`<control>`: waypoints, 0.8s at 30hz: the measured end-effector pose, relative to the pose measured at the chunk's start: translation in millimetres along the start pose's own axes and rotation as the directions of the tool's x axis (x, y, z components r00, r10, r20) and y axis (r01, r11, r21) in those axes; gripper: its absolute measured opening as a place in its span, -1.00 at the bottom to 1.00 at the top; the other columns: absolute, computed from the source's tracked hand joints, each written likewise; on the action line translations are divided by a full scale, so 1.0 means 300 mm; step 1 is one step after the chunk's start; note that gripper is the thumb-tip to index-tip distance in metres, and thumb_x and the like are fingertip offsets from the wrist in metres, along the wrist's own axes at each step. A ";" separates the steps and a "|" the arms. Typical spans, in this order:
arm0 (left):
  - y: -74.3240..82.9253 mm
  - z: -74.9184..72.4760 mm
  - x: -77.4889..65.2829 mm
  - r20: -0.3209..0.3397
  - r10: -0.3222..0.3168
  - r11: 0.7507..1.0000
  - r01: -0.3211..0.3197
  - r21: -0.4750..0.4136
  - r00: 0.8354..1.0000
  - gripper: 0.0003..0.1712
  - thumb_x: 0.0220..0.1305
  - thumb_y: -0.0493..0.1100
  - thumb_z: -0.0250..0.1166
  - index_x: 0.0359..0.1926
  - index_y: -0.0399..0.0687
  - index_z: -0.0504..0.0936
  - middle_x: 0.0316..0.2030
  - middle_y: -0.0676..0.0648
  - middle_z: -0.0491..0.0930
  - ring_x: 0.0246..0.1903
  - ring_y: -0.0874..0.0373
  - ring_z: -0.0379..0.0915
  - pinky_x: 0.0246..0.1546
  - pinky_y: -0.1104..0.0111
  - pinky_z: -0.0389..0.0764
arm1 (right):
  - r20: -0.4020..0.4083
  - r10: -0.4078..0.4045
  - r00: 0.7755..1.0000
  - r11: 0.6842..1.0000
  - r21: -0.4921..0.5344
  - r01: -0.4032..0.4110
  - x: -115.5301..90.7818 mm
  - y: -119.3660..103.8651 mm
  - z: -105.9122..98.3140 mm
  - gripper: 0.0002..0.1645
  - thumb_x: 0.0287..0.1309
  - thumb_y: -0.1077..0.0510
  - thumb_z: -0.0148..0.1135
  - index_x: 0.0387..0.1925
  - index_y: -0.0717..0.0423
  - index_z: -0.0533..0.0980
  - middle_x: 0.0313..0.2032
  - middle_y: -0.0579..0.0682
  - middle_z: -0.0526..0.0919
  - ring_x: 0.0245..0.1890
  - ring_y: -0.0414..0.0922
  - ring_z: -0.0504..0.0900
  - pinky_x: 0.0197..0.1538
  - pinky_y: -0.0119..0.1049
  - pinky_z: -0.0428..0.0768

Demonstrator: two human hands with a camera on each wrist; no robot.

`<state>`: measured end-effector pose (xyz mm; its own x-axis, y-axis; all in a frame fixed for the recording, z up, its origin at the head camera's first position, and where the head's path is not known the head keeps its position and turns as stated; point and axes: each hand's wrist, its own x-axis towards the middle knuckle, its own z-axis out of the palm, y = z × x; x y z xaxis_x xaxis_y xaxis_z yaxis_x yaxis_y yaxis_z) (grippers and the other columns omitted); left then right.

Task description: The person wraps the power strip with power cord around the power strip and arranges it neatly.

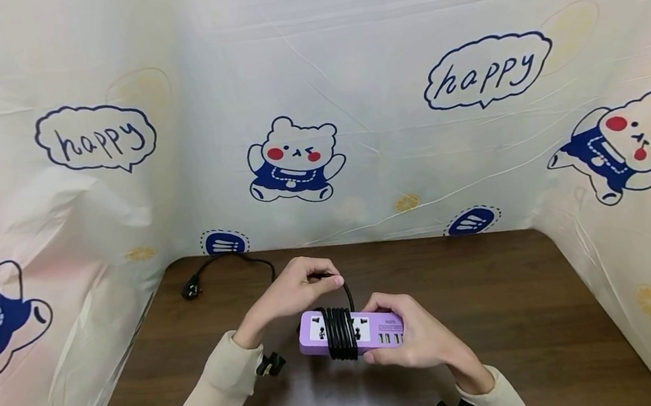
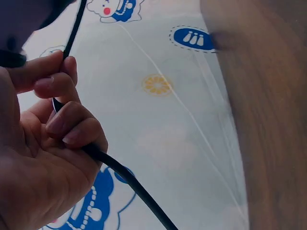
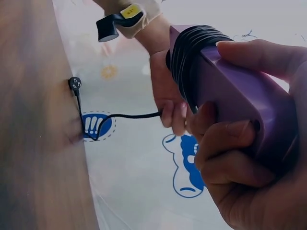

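Observation:
A purple power strip point(image 1: 379, 329) with sockets and USB ports is held up over the table by my right hand point(image 1: 413, 333), thumb along the near side and fingers round the far side. Several turns of its black cord point(image 1: 341, 335) are wound round the strip's middle. My left hand point(image 1: 301, 288) pinches the cord just beyond the strip, fingers curled round it in the left wrist view. From there the loose cord point(image 3: 134, 116) runs off to the plug point(image 1: 191, 288), which lies at the table's far left corner.
The brown wooden table point(image 1: 491, 304) is bordered by a pale printed curtain point(image 1: 379, 91) at the back and both sides. Small black cameras point(image 1: 271, 365) are strapped at both wrists.

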<state>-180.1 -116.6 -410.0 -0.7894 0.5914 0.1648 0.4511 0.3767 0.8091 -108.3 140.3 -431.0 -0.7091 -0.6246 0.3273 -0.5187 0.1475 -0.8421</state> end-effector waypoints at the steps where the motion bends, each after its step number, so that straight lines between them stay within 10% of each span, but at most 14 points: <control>1: 0.006 -0.002 0.001 -0.002 -0.003 1.000 0.003 0.011 1.000 -0.88 0.40 -0.04 0.28 -0.32 0.32 0.69 -0.46 0.11 0.58 -0.46 0.24 0.38 -0.40 0.37 0.45 | -0.004 0.001 1.000 1.000 -0.004 -0.001 0.000 0.002 0.000 -0.54 -0.09 0.05 0.57 -0.14 -0.08 0.54 -0.33 -0.14 0.63 -0.40 -0.20 0.59 -0.40 -0.33 0.57; 24: 0.101 0.052 -0.024 -0.153 -0.056 0.936 0.105 0.337 0.987 -0.90 0.34 0.00 0.32 -0.36 0.25 0.66 -0.75 0.22 0.20 -0.73 0.39 0.09 -0.68 0.45 0.13 | -0.056 0.128 0.990 0.985 -0.113 -0.134 0.009 0.063 0.024 -0.50 -0.17 0.02 0.62 -0.18 -0.24 0.51 -0.35 -0.21 0.63 -0.44 -0.24 0.58 -0.44 -0.30 0.57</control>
<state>-154.4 -98.2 -395.6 -0.8676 0.4534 0.2041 0.4796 0.6547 0.5843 -116.8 136.0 -449.1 -0.7955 -0.5563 0.2403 -0.4697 0.3154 -0.8246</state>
